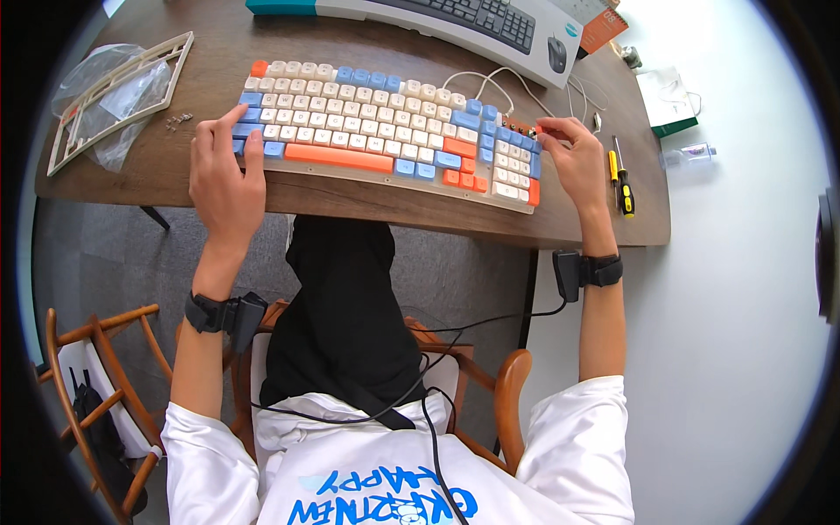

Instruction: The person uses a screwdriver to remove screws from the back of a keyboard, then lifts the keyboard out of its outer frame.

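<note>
- Beyond your left hand's far left side, a cream frame (181, 68) lay with a clear plastic bag (150, 87); thin and narrow-railed, the frame looked liable to flex.
- Just left of your left fingers, tiny metal pieces (179, 119), perhaps screws, sat loose, easy to scatter.
- Your left hand (227, 171) rested at the keyboard's left end, fingers bent, thumb apart from them, grasping nothing visible.
- Between your two hands, the keyboard (367, 131) lay on the desk, keys up. It looked stiff and probably fairly heavy, its smooth keycaps a poor hold; the bare case rim at both ends seemed the surer grip.
- Just beside your right fingertips, a strip of exposed parts (518, 126) showed at the far right corner, likely fragile, best left unpressed.
- Your right hand (560, 144) brought thumb and forefinger together there; whether they pinched anything could not be told.
- Right of that hand lay two screwdrivers (625, 194).
</note>
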`<state>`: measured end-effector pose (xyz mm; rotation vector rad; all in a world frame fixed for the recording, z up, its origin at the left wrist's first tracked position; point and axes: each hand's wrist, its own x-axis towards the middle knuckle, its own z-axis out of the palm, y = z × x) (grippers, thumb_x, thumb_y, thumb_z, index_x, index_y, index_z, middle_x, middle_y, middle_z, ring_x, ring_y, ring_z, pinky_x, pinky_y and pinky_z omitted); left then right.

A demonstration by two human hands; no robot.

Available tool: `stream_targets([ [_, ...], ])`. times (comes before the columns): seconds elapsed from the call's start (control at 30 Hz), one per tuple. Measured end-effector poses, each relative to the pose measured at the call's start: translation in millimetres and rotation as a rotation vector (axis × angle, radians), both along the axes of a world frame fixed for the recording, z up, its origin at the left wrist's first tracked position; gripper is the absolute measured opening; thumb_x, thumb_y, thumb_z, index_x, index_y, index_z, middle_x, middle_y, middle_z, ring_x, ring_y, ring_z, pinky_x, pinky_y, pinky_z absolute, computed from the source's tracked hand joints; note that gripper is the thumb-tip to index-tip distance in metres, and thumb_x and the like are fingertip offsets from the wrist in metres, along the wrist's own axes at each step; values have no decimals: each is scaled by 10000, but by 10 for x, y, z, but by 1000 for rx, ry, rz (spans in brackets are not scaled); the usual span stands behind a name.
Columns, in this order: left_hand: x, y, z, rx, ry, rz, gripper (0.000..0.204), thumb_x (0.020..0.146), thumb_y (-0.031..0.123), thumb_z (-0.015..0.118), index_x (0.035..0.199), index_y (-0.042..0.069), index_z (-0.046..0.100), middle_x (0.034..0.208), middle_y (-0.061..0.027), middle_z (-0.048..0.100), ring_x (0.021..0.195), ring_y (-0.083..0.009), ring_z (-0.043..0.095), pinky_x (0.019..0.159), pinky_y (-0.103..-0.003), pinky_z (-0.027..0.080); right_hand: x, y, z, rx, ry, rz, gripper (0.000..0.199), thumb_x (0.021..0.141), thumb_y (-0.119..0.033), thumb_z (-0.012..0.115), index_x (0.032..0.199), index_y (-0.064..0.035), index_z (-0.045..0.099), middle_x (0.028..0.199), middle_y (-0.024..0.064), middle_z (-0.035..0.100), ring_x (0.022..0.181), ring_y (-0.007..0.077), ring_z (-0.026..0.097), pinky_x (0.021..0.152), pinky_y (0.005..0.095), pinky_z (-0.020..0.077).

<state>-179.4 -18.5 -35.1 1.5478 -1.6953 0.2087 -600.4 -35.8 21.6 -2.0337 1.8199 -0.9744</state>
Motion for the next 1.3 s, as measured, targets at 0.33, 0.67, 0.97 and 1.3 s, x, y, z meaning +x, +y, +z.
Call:
stream_targets([
  [0.33,-2,4,-6,13,-9,-16,309,975,261,551,1232,99,610,1069,-89,576,1021,-288,583,868,-412,489,-12,6,-54,-28,-20,-25,167,838,-1,712,999,36,738,887,103,701,782,186,722,707,275,550],
  [0.67,-29,-1,-18,39,21,-17,308,993,261,526,1246,110,612,1087,-91,568,1044,-286,582,898,-401,480,-126,-148,65,77,93,65,181,793,16,735,973,37,738,872,111,694,772,195,713,707,292,569],
  [0.97,-27,0,-8,31,13,-21,314,977,260,542,1241,105,614,1066,-82,561,1023,-279,578,878,-401,484,-78,-170,100,112,125,53,173,788,-3,740,956,39,740,853,128,705,787,212,721,703,299,575],
  [1.3,-24,11,-3,6,-12,-26,310,976,253,545,1235,96,612,1063,-87,562,1012,-282,578,874,-412,485,-169,-133,25,251,-178,-21,193,848,-14,704,1024,63,729,945,146,747,823,168,725,769,278,601],
])
